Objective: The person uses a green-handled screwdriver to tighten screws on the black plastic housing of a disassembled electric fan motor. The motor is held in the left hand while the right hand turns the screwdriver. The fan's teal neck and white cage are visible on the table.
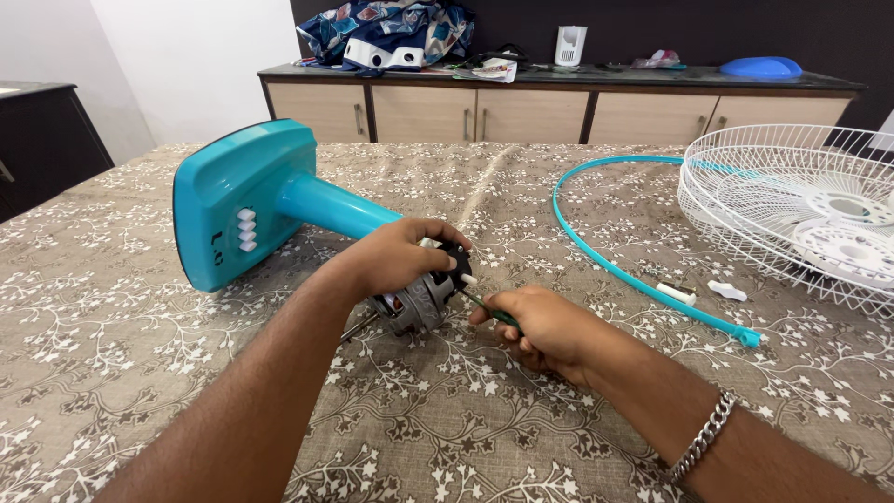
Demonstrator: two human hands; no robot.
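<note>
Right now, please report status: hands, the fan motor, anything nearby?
Left hand grips grey fan motor of the turquoise plastic fan stand. Right hand holds green-handled screwdriver at it. Turquoise ring and white wire grille lie apart.

Left hand (pixel 400 256) on fan motor (pixel 419 303); right hand (pixel 545 326) with green screwdriver (pixel 489 310).
</note>
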